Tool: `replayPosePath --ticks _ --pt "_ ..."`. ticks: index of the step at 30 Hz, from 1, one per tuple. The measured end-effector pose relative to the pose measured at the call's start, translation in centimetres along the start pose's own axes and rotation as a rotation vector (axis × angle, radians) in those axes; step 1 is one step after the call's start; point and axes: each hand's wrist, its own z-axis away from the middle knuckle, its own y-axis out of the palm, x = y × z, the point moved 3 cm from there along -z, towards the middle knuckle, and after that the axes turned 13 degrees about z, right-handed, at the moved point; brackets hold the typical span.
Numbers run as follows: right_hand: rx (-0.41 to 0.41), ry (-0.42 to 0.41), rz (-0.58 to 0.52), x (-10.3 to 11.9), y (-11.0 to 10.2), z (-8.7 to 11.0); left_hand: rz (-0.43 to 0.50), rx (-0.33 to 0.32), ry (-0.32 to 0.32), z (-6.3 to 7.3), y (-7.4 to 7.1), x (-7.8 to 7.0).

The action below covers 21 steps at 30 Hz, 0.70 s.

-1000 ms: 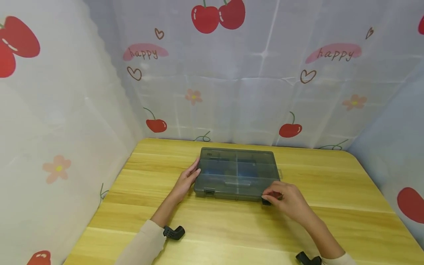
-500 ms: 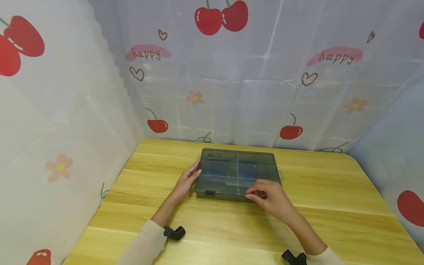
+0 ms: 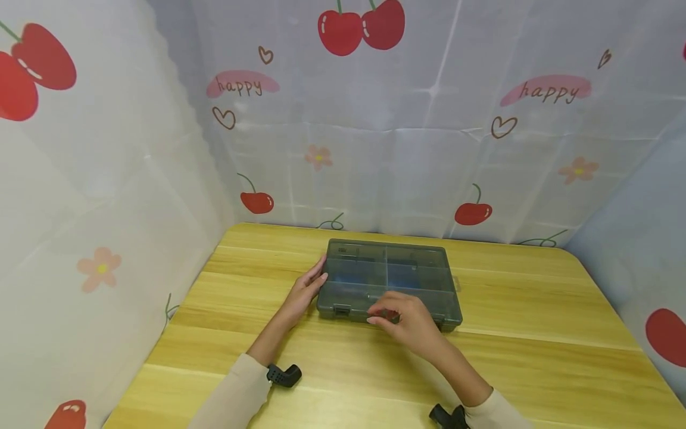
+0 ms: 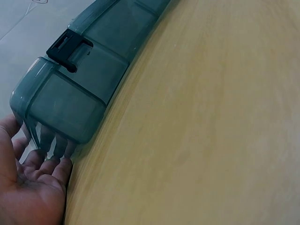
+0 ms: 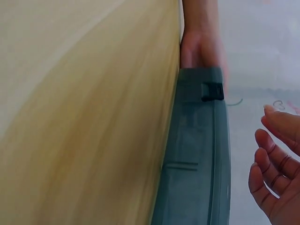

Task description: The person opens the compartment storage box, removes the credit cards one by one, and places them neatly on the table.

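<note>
A flat, see-through grey-green plastic storage box (image 3: 356, 268), with dividers inside, lies with its lid down on the table. Blue shapes show dimly through the lid. My left hand (image 3: 300, 296) rests against the box's left end, fingers along the wall and thumb at the lid's edge; the left wrist view shows the fingertips (image 4: 49, 164) touching the wall. My right hand (image 3: 409, 322) hovers at the front edge, fingers loosely bent and holding nothing. Left of it is the left black latch (image 3: 341, 311); the right latch is mostly hidden behind the right hand.
The box sits on a wood-grain table (image 3: 300, 381) towards its back edge. A pale curtain (image 3: 375, 167) printed with cherries and hearts hangs behind and at both sides. A small black camera (image 3: 284, 375) is worn on each wrist.
My right hand has left the right front latch, which it was touching, and moved left along the box's front edge. The left hand has stayed at the left end.
</note>
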Motion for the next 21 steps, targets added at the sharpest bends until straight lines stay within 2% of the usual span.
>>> replayPosePath --ticks 9,21 --pt "-0.036 -0.038 0.028 0.8 1.7 -1.4 0.006 -0.012 0.014 -0.1 0.0 0.1" --pt "0.0 -0.027 0.033 0.9 3.3 -2.4 0.001 -0.01 0.007 0.0 0.0 -0.1"
